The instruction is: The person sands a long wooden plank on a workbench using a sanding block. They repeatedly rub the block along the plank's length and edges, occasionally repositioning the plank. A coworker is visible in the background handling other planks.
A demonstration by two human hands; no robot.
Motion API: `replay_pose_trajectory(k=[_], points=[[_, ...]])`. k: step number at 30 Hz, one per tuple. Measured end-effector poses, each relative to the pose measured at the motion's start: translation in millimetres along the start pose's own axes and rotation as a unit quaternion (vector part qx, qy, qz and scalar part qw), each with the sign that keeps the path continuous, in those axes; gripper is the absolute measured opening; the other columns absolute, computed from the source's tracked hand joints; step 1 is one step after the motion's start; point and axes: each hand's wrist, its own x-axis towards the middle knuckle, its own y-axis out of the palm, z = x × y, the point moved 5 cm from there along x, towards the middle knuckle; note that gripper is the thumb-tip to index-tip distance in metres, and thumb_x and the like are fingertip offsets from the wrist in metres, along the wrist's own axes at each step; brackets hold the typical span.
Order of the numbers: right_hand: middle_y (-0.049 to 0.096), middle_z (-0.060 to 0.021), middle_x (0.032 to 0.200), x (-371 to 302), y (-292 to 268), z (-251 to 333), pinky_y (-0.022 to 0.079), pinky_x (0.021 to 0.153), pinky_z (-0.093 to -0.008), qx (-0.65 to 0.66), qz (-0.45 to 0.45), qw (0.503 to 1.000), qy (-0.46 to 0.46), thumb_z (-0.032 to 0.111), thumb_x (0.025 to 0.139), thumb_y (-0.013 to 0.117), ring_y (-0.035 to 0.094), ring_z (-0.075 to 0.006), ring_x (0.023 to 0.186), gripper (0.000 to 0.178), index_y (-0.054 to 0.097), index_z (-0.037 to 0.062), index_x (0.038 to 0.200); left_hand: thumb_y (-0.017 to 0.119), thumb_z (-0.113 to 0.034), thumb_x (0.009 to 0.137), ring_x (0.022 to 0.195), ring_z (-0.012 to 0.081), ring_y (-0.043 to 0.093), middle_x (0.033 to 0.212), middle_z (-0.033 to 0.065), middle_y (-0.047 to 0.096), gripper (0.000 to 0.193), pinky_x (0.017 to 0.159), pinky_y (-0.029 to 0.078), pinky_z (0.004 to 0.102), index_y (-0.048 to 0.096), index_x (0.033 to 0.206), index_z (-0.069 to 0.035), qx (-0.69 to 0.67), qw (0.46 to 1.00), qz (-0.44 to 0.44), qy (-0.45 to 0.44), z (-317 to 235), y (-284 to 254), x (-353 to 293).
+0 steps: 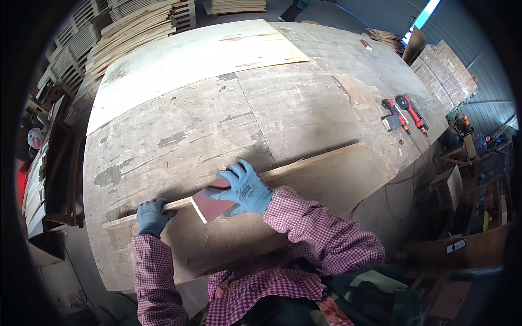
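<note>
A long thin wooden strip (315, 159) lies diagonally across a worn plywood workbench (179, 130). My left hand (152, 215), in a blue glove, presses down on the strip's near left part. My right hand (243, 187), also gloved, lies flat with fingers spread on a reddish-brown sheet of sandpaper (209, 207) that rests over the strip. Both sleeves are red-and-white checked.
A pale plywood sheet (190, 60) covers the bench's far part. Two red power sanders (403, 111) lie near the right edge with cords. Stacks of wooden boards (128, 30) stand at the far left, more stacks (443, 70) at the right. Cluttered shelves flank both sides.
</note>
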Motion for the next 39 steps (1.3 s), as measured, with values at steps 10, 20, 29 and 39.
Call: replay_pose_trajectory(k=[10,20,29,39], points=[[0.045,-0.0149,0.123,-14.0,8.6,19.6,0.032,0.109,-0.0561,0.012,-0.167,0.973,0.161,0.065,0.071,0.071,0.044,-0.0338,0.116,0.073,0.055,0.0359,0.136,0.078,-0.044,0.074,0.093,0.0267,0.065,0.092,0.0033,0.069,0.035,0.086,0.047,0.0414,0.071,0.099,-0.021,0.003,0.998,-0.055,0.011,6.2,5.5,-5.9],[0.053,-0.0175,0.126,-286.1,-21.8,-231.8,0.041,0.095,-0.0517,-0.161,-0.028,0.789,0.592,0.066,0.078,0.067,0.054,-0.0377,0.108,0.077,0.041,0.0441,0.147,0.074,-0.053,0.075,0.095,0.0271,0.065,0.096,0.0040,0.069,0.040,0.087,0.047,0.0425,0.071,0.101,-0.022,0.024,0.999,-0.028,0.010,1.8,5.4,-4.8],[0.048,-0.0101,0.111,-9.4,-3.9,2.6,0.036,0.089,-0.0484,-0.031,-0.114,0.957,0.265,0.065,0.073,0.071,0.043,-0.0280,0.103,0.071,0.055,0.0329,0.134,0.073,-0.055,0.075,0.099,0.0271,0.064,0.102,0.0045,0.069,0.046,0.090,0.045,0.0415,0.070,0.106,-0.021,0.038,0.999,-0.013,-0.007,-4.0,1.4,-2.6],[0.060,-0.0157,0.115,-147.5,-48.1,-164.6,0.042,0.093,-0.0477,-0.060,0.171,0.868,0.461,0.079,0.074,0.058,0.057,-0.0336,0.108,0.082,0.050,0.0345,0.142,0.073,-0.052,0.077,0.095,0.0271,0.065,0.097,0.0044,0.068,0.039,0.086,0.047,0.0423,0.069,0.102,-0.022,0.034,0.998,-0.052,-0.006,-5.4,-0.4,-11.6]])
